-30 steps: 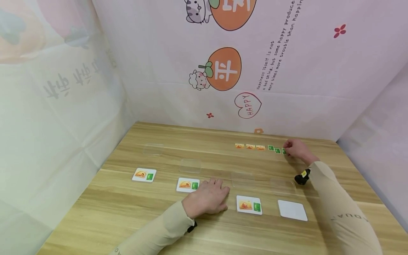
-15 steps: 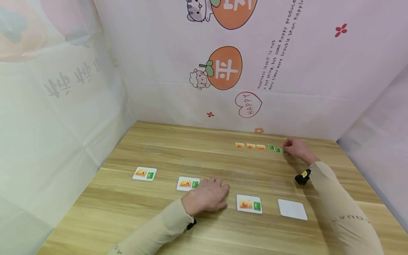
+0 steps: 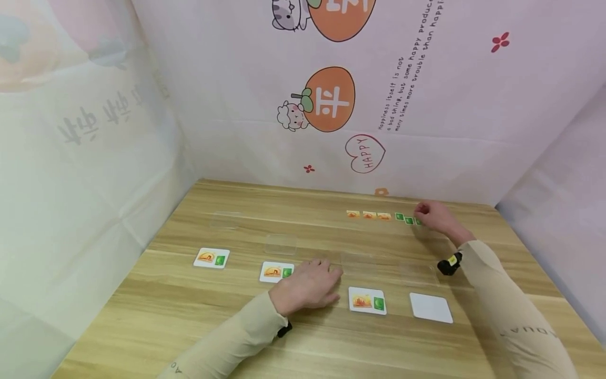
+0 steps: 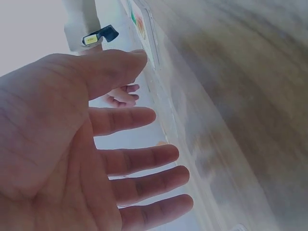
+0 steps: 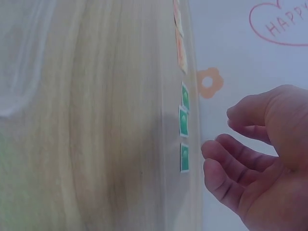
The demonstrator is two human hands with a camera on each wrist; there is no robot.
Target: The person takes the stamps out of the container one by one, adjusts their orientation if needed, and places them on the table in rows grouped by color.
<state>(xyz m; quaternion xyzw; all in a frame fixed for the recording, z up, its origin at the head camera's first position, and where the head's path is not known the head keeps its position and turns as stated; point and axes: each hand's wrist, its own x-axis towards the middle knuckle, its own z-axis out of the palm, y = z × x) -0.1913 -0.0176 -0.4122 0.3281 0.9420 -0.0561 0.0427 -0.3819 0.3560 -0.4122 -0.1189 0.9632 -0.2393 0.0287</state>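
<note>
My right hand (image 3: 433, 218) is just over the far right of the table, its fingers loosely bent. It overlaps the rightmost small green sticker (image 3: 418, 221) in the head view. In the right wrist view the bent fingers (image 5: 216, 175) have nothing visible between them, and the green stickers (image 5: 184, 158) lie on the table beside them. My left hand (image 3: 307, 284) rests at the table's middle with fingers spread, between two white cards bearing an orange picture and a green one: one card (image 3: 270, 272) to its left, another (image 3: 367, 301) to its right. The left wrist view shows its palm (image 4: 53, 159) holding nothing.
Small orange stickers (image 3: 369, 215) lie left of the green ones. A third picture card (image 3: 211, 258) is at the left, a plain white card (image 3: 431, 308) at the right. Behind the cards lie clear plastic pieces (image 3: 281, 245). A printed cloth (image 3: 265, 152) backs the table.
My right hand has lifted slightly from the rightmost green sticker, which stays on the table. The left hand has stayed put; the head view has shifted a little.
</note>
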